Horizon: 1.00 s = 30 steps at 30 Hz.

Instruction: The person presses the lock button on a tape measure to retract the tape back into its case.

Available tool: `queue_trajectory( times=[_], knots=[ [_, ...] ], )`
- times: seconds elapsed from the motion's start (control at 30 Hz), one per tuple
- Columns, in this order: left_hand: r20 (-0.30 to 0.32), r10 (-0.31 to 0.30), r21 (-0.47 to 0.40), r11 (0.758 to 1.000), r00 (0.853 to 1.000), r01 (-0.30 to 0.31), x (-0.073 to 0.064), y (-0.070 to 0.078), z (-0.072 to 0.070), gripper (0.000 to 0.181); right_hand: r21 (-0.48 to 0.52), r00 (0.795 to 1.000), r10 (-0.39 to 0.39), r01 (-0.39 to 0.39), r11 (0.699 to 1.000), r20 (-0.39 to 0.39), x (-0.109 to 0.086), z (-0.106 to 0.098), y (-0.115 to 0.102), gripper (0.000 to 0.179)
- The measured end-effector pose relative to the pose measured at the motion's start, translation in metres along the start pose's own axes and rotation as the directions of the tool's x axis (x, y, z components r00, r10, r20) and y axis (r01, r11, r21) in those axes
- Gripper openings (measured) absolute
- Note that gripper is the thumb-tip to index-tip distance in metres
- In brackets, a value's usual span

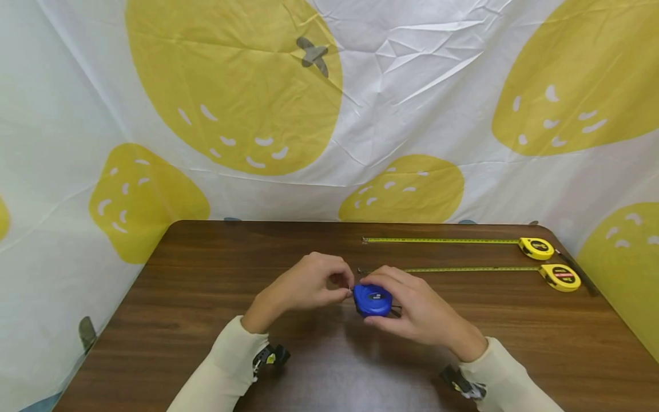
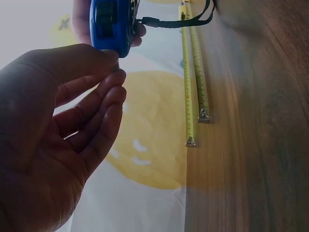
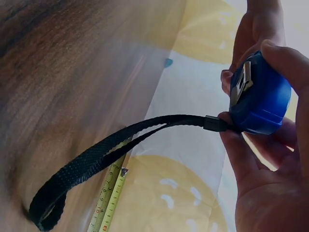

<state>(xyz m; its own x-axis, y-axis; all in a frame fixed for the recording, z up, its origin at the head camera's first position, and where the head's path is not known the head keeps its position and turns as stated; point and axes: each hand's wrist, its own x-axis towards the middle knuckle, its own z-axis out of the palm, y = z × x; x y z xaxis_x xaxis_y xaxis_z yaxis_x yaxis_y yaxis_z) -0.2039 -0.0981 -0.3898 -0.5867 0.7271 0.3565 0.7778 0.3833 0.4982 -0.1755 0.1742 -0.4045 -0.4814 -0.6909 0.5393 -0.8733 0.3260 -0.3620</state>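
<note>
A blue tape measure [image 1: 373, 300] is held above the table by my right hand [image 1: 419, 306], thumb on the near side and fingers on the far side. A black wrist strap [image 3: 91, 159] hangs from its case, and a metal belt clip [image 3: 243, 82] shows on one face. My left hand [image 1: 311, 286] pinches the small metal end hook [image 2: 116, 66] at the mouth of the case between thumb and forefinger. Its other fingers are bent loosely. The hook sits right at the case, mostly hidden by the fingertips.
Two yellow tape measures lie at the right: a far one [image 1: 536, 248] and a nearer one [image 1: 560, 277]. Their blades, the far blade [image 1: 443, 240] and the near blade [image 1: 473, 269], stretch leftward. A dark strap [image 1: 576, 272] lies beside them. A lemon-patterned cloth [image 1: 268, 197] hangs behind the brown table [image 1: 170, 320].
</note>
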Motion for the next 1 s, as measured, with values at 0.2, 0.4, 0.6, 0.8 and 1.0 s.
queue_trajectory(
  times=[0.2, 0.4, 0.6, 0.8, 1.0],
  knots=[
    [-0.002, -0.007, 0.050, 0.999, 1.000, 0.007, 0.000, -0.001, 0.002, 0.011, -0.019, 1.000, 0.031, -0.031, 0.999, 0.002, -0.001, 0.003, 0.000, 0.061],
    [0.019, -0.039, 0.077, 0.996, 0.999, 0.038, 0.000, -0.003, 0.005, 0.010, -0.037, 0.992, 0.117, -0.115, 0.993, 0.046, -0.003, 0.006, 0.000, 0.058],
    [0.059, -0.072, 0.135, 0.989, 0.996, 0.064, 0.000, -0.007, 0.009, 0.008, -0.049, 0.981, 0.167, -0.163, 0.985, 0.096, -0.004, 0.010, 0.003, 0.056],
    [0.107, -0.071, 0.163, 0.985, 0.992, 0.053, -0.001, -0.010, 0.012, 0.007, -0.048, 0.974, 0.172, -0.167, 0.985, 0.150, -0.005, 0.015, 0.005, 0.052],
    [0.146, -0.087, 0.151, 0.986, 0.985, 0.064, -0.002, -0.012, 0.015, 0.006, -0.049, 0.967, 0.189, -0.184, 0.982, 0.169, -0.007, 0.021, 0.006, 0.050]
  ],
)
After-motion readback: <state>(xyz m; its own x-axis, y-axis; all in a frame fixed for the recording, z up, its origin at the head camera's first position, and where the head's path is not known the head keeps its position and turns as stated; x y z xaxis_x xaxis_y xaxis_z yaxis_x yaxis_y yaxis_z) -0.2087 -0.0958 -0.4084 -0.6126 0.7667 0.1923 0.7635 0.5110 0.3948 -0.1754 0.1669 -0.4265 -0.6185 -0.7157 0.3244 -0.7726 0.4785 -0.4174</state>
